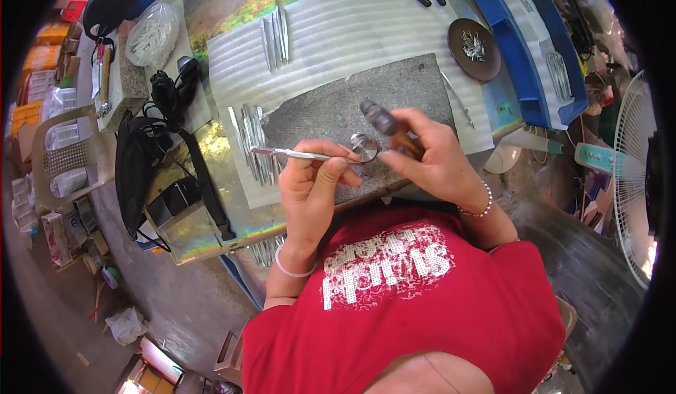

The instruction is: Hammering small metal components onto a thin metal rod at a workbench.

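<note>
Left hand [313, 176]: closed around a thin metal strip [296, 154], pinched between thumb and fingers. The strip runs from about 9 o'clock of the hand toward a small round metal block [365, 146] at centre frame, and its tip touches that block.

Right hand [429, 158]: wrapped around the wooden handle of a small hammer [384, 123]. The dark head sits just above the round block, at the hand's 10 o'clock. I cannot tell whether the head touches the block.

Both hands work over a grey stone slab [331, 109] lying on a white corrugated sheet [338, 35].

At 9 o'clock of the left hand, a loose row of similar metal strips [250, 140] lies on the sheet. More strips [274, 38] lie at 12 o'clock, well apart from the hands.

At 2 o'clock, a round brown dish [474, 49] holds small metal bits, beside a blue tray [528, 63].

At 10 o'clock, a clear bag of white pieces [151, 35].
</note>
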Demonstrator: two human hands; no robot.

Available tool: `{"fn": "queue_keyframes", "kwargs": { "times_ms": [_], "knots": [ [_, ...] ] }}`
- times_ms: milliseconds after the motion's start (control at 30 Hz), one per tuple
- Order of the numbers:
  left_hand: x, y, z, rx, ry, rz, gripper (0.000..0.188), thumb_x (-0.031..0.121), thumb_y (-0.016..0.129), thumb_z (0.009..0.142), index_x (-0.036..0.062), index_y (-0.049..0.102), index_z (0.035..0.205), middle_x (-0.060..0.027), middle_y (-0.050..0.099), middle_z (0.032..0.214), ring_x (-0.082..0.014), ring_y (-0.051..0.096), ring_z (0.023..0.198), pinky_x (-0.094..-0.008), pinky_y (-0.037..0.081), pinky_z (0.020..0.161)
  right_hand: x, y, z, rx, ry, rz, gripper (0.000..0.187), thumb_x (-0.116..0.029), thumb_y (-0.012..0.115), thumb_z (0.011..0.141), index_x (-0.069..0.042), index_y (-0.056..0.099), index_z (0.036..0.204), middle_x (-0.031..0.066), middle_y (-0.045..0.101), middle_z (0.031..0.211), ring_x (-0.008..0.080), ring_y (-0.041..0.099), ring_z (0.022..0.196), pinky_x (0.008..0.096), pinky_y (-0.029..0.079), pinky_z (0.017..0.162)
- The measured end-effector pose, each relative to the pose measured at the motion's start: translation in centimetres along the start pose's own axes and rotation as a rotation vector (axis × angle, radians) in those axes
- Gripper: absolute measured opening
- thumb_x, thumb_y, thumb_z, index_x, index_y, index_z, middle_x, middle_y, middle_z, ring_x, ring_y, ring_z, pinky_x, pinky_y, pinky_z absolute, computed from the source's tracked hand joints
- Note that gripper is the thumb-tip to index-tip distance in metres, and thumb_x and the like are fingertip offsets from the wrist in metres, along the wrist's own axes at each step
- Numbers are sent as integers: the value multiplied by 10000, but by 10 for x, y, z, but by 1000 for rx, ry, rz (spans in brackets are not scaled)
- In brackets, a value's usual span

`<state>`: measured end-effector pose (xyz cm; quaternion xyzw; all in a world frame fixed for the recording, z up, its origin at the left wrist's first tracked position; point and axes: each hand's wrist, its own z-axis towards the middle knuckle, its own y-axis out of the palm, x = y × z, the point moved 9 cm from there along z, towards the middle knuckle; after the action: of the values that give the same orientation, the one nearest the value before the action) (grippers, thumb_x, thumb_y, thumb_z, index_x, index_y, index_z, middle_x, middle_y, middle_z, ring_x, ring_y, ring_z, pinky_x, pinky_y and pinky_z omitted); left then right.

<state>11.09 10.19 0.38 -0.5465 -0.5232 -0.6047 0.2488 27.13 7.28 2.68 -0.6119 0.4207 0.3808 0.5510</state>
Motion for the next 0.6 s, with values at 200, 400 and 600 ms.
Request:
{"fn": "queue_keyframes", "kwargs": {
  "times_ms": [200,400,600],
  "knots": [
    [0,9,5,-14,44,265,44,-39,555,887,-28,586,916,-79,621,886,-110,611,668,-207,495,620,27,-16,-17,140,67,212,253,-111,622,846,-12,527,1059,45,529,708,81,478,621,245,402,572],
    [0,13,5,12,87,336,56,-68,559,868,-39,593,901,-80,603,869,-119,613,672,-214,504,597,23,-18,-17,139,24,186,183,-95,599,843,-2,556,995,68,573,719,100,529,623,261,415,575],
    [1,17,3,-6,137,405,58,-13,548,903,-32,572,952,-104,594,936,-128,614,701,-222,511,645,22,-15,-17,63,59,161,242,-43,592,844,12,555,1076,26,584,798,69,533,754,227,438,698]
  ]
}}
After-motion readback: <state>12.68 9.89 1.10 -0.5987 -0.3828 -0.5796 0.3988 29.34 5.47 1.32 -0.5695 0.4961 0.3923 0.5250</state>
